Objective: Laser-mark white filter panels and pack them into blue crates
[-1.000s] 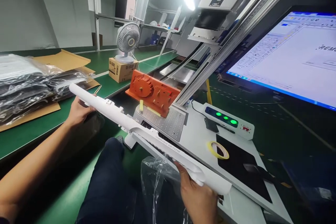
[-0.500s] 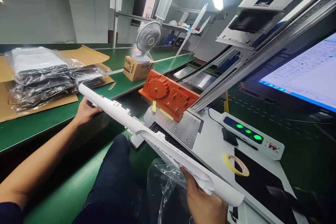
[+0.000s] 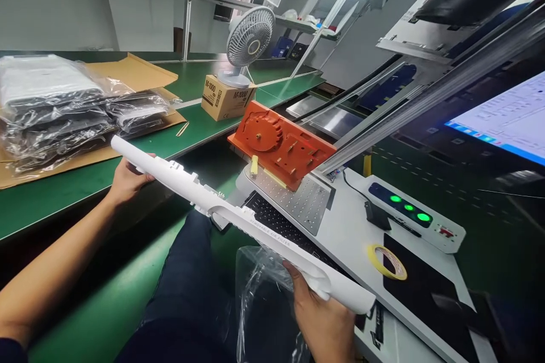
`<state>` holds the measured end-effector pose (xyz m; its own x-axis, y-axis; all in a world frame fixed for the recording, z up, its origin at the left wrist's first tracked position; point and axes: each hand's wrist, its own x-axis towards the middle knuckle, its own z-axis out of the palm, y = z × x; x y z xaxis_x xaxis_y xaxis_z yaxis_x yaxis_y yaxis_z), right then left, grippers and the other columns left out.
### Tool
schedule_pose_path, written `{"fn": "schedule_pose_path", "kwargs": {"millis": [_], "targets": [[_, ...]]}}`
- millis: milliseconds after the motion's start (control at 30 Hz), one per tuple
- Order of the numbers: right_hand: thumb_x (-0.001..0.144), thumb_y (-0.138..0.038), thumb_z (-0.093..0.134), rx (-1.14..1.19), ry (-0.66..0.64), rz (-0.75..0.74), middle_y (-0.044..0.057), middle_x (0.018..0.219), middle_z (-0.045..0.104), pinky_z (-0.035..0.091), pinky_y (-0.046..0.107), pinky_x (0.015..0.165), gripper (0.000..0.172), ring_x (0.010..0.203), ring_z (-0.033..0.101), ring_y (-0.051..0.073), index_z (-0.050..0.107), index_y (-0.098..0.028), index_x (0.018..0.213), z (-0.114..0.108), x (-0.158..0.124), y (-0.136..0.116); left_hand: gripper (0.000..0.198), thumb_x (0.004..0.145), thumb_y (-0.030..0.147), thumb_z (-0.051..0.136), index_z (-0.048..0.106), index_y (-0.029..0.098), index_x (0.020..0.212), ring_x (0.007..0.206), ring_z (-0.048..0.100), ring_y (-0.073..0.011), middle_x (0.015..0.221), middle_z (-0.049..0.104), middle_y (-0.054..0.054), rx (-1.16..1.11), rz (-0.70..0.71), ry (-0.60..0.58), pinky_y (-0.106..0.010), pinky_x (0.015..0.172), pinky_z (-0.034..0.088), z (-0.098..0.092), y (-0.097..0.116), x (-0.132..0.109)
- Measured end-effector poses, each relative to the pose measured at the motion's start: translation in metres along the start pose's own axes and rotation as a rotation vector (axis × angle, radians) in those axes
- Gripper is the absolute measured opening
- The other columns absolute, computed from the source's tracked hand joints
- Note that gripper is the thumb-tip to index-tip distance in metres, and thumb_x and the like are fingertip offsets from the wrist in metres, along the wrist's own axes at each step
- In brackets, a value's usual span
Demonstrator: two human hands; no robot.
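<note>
A long white plastic panel (image 3: 238,218), printed "REMOVABLE AIR FILTER" along its edge, slants across the view from upper left to lower right. My left hand (image 3: 128,180) is closed round its far left end. Near the other end, my right hand (image 3: 321,317) grips it with the thumb on the near side; the other fingers are mostly hidden. Below the panel, a clear plastic bag (image 3: 255,295) hangs beside my right hand, over my lap. Beyond the panel stands an orange fixture (image 3: 281,144) with a round raised disc, resting on a perforated metal plate (image 3: 304,204).
Plastic-wrapped panels (image 3: 51,91) lie stacked on cardboard on the green table (image 3: 170,139) at left. A fan (image 3: 250,39) stands on a cardboard box (image 3: 223,99). At right are a yellow tape roll (image 3: 387,262), a box with green lights (image 3: 415,212) and a monitor (image 3: 506,119).
The panel, held in both hands, has shifted slightly left in view. The camera view has also moved, with the fan and fixture now a little farther right and higher.
</note>
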<state>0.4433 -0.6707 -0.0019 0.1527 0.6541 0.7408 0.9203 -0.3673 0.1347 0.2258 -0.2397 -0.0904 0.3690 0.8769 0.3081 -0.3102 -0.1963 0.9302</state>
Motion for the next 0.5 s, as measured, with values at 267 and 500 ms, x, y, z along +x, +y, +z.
{"fn": "schedule_pose_path", "kwargs": {"millis": [267,500], "targets": [[0.107,-0.037,0.071,0.178,0.014,0.240,0.013,0.099,0.085,0.069,0.040,0.082,0.023,0.091,0.083,0.032,0.083,-0.018,0.109,0.007,-0.004,-0.001,0.074,0.052,0.051,0.110,0.075,0.016,0.106,0.107,0.072,-0.0319,0.121,0.079,-0.015,0.045,-0.013,-0.003,-0.043,0.095,0.060,-0.005,-0.007,0.003],[0.105,-0.057,0.067,0.134,-0.166,0.414,0.013,0.097,0.085,0.068,0.040,0.084,0.040,0.100,0.082,0.035,0.087,-0.022,0.108,0.014,-0.036,0.017,0.084,0.049,0.055,0.110,0.079,0.015,0.115,0.113,0.072,-0.0360,0.123,0.080,-0.016,0.097,-0.058,-0.007,-0.047,0.103,0.059,-0.002,-0.005,-0.003]]}}
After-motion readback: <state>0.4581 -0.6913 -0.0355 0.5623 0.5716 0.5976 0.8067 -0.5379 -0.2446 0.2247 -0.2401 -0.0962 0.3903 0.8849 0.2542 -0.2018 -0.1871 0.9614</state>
